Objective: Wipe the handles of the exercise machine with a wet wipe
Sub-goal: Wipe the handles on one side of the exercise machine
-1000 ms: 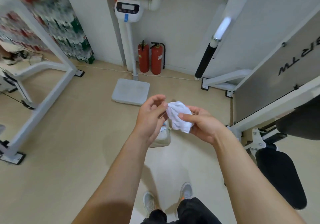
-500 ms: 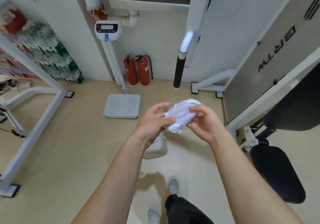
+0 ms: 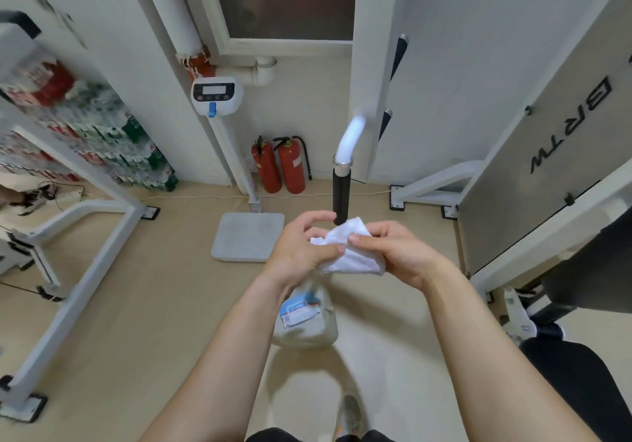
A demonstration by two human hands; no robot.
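Nearer the handle now, left hand and right hand pinch the wipe just under it; seemingly bunched, it could slip

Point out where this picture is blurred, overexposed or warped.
Head view: the wipe and the left hand and right hand holding it are fairly sharp; the bottle beneath them and the stacked packs at left are smeared; the white bar above the black handle is blown out; the wide-angle lens bows the walls and frame.
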